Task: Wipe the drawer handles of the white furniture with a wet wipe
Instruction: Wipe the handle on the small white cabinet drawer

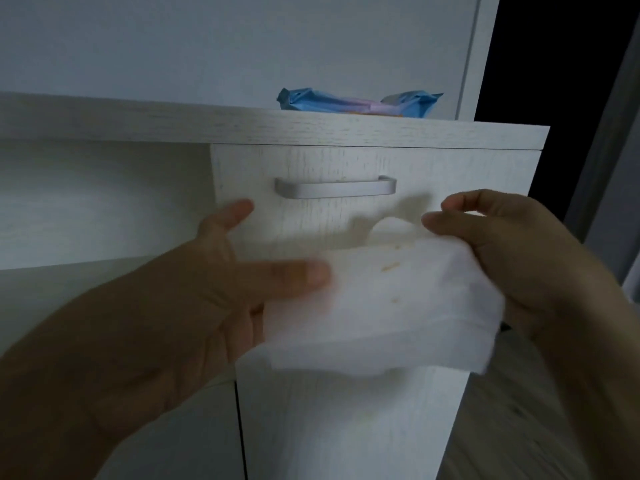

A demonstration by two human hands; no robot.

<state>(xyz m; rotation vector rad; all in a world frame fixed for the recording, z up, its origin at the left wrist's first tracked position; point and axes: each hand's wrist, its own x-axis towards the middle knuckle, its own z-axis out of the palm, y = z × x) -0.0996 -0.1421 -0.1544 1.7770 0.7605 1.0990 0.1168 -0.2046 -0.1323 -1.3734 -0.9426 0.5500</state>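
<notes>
The white furniture (346, 129) stands in a dim room on a wood-look floor (519, 427), a blue packet (346, 102) on its top. The wet wipe (381, 306), faintly stained, is stretched flat before the drawer front (450, 174), probably to refold a clean face. The left hand (180, 306) pinches its edge under the thumb, forefinger straight. The right hand (519, 265) grips the far corner with curled fingers. The handle (334, 188) sits just above, untouched.

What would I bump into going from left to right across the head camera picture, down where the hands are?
left hand → wet wipe → right hand
</notes>
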